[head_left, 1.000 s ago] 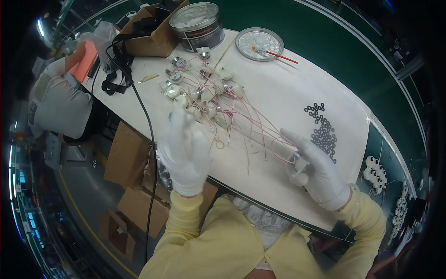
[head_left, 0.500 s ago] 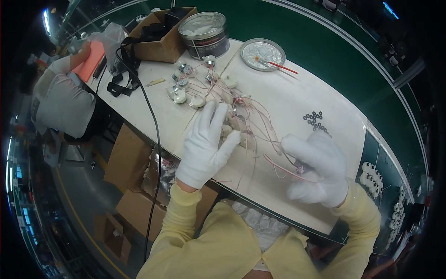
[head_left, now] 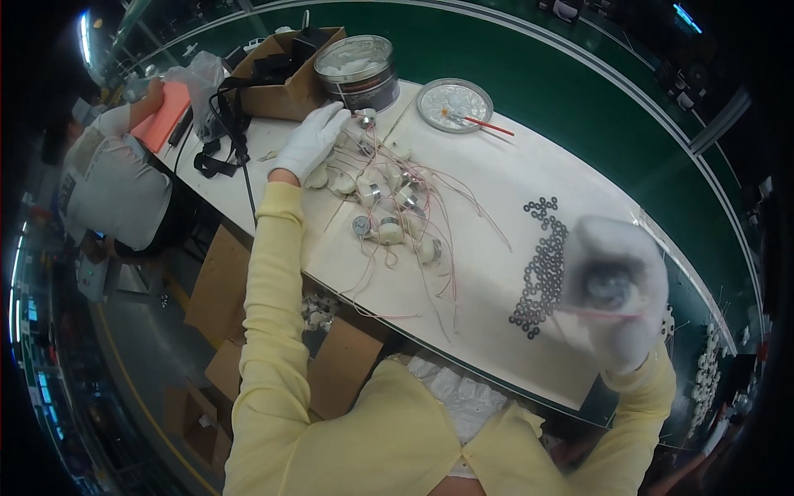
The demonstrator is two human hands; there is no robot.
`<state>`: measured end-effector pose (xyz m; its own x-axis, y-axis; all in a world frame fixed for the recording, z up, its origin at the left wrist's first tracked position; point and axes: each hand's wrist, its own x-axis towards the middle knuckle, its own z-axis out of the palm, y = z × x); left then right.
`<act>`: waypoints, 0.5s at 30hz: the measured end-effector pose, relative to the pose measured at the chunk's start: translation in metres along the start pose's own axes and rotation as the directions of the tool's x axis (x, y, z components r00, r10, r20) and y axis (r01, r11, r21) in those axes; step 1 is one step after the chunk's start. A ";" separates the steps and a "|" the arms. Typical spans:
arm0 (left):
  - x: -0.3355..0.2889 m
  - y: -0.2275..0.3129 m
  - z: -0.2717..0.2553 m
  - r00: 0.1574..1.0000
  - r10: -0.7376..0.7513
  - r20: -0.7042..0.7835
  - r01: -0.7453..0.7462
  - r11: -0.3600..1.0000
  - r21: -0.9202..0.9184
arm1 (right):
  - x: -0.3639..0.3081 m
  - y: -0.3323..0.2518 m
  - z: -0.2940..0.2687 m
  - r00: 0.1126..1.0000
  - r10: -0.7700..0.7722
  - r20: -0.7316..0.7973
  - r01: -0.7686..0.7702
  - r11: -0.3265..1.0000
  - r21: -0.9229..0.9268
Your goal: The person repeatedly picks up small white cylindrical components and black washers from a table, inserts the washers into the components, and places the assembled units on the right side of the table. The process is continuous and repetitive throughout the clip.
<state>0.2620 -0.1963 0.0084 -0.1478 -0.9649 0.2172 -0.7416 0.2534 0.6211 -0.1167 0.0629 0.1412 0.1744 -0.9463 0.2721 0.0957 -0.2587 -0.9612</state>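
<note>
My right hand point(head_left: 620, 244), in a white glove and blurred, is closed around a small round motor point(head_left: 610, 285) at the table's right side. A pink-red wire point(head_left: 608, 313) trails from that motor. My left hand point(head_left: 308, 145), also gloved, reaches to the far left edge of a cluster of small motors; its fingers are stretched out beside a motor point(head_left: 365, 118). White-and-silver motors with thin pink wires point(head_left: 484, 213) lie tangled mid-table, among them one silver-faced motor point(head_left: 362, 226). Many small dark rings point(head_left: 542, 281) lie between the cluster and my right hand.
At the back stand a tin point(head_left: 364, 89) of pale paste and a cardboard box point(head_left: 289, 97) with black items. A shallow round dish point(head_left: 424, 112) holds a red-handled brush point(head_left: 490, 126). A black cable point(head_left: 250, 186) crosses the table's left end. A co-worker point(head_left: 116, 182) sits left.
My left hand moved from the middle of the motors to their far left edge. My right hand moved right with the motor, uncovering the rings it hid before.
</note>
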 end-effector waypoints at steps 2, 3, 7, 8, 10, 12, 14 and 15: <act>-0.004 0.017 0.005 0.994 0.027 0.102 -0.022 0.998 -0.057 | -0.015 -0.008 -0.013 0.997 0.062 -0.035 -0.056 0.987 0.149; -0.010 0.027 0.009 0.989 0.060 0.135 -0.043 0.991 -0.127 | -0.022 -0.011 -0.020 0.998 0.061 -0.021 -0.055 0.979 0.196; -0.039 0.066 0.024 0.956 0.255 0.143 -0.236 0.963 -0.133 | -0.048 -0.026 -0.067 0.954 -0.184 0.235 0.134 0.968 0.210; -0.048 0.079 0.019 0.945 0.295 0.144 -0.291 0.956 -0.048 | -0.052 -0.030 -0.071 0.932 -0.212 0.292 0.145 0.961 0.236; -0.069 0.096 0.015 0.902 0.432 -0.009 -0.422 0.885 0.196 | -0.053 -0.040 -0.073 0.890 -0.206 0.407 0.119 0.966 0.227; -0.093 0.133 0.008 0.855 0.495 -0.156 -0.434 0.847 0.307 | -0.059 -0.042 -0.085 0.830 -0.197 0.522 0.206 0.978 0.041; -0.118 0.161 0.005 0.834 0.521 -0.183 -0.442 0.829 0.343 | -0.078 -0.035 -0.085 0.863 -0.107 0.493 0.267 0.927 -0.265; -0.133 0.174 0.006 0.843 0.519 -0.140 -0.457 0.829 0.321 | -0.090 -0.030 -0.083 0.898 -0.055 0.437 0.270 0.852 -0.449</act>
<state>0.1488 -0.0240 0.0831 -0.4182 -0.6723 0.6109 -0.7576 0.6292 0.1738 -0.2162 0.1398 0.1415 0.5793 -0.7511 0.3168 -0.3114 -0.5630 -0.7655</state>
